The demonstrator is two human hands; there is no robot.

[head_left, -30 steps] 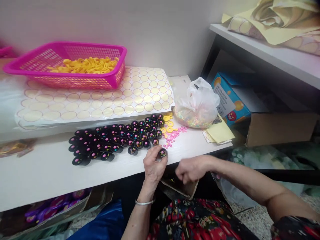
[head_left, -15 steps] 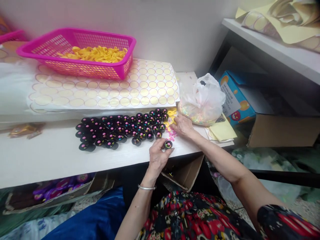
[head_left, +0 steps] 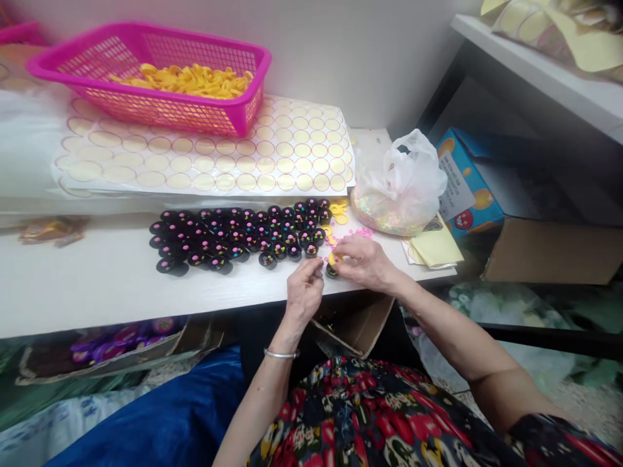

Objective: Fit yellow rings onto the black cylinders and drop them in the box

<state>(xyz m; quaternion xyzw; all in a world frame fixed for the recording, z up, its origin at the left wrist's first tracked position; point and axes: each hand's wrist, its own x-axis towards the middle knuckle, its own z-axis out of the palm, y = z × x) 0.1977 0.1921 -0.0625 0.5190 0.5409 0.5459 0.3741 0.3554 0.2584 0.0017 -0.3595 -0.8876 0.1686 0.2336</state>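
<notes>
Yellow pc [head_left: 333, 259] is being pinched btwn thumb & fingers of R hand [head_left: 363, 259], right at a blk cup [head_left: 331, 273] nr the desk's [head_left: 97, 282] front edge; can't tell if pc & cup are touching. L hand [head_left: 305, 288] is staying low just L of that cup, fingertips drawn together; can't tell if they're gripping anything. More blk cups [head_left: 236, 250] are standing packed to the L, pink bits [head_left: 363, 232] are lying behind R hand, nr a plastic bag [head_left: 403, 188].
</notes>
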